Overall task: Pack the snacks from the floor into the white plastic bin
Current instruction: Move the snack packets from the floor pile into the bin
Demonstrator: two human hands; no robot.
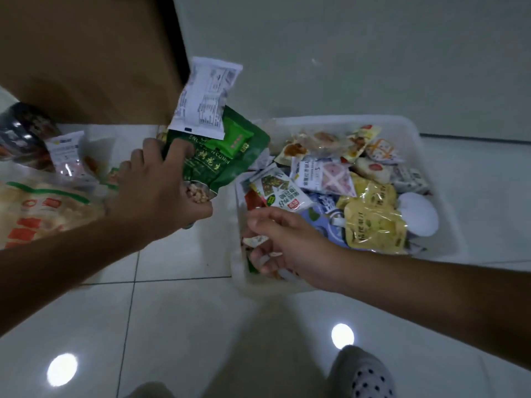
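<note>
Fingers (178, 150) of the left hand (155, 191) are curled round a bunch of three packs, thumb beneath and the rest spread over the front. The packs are a green pouch (218, 168) with nuts showing through its clear lower window, a small green pack (234, 137) lying on it, and a white pack (205, 96) standing up behind. The bunch hangs in the air just left of the bin (416, 130), reaching toward the bin's far left corner. Fingers of the right hand (287, 245) are loosely bent at the bin's near left corner, with a small pale wrapper (254, 241) at their tips; whether they pinch it or only brush it I cannot tell. The packs are probably light, soft film with loose fill, so they would crumple rather than break. Glossy film is slippery, though, and three in one grasp could slide apart; the white pack, caught only by its lower edge, looks likeliest to slip. A hold across the middle of the pouch, pressing the other two against it, seems safest. Inside the bin lie many small packs, with yellow pouches (373, 225) toward its near right. More snacks (69, 159) and a big bag (43, 208) lie on the floor (186, 311) well left of the bin; the bag probably wants both hands.
</note>
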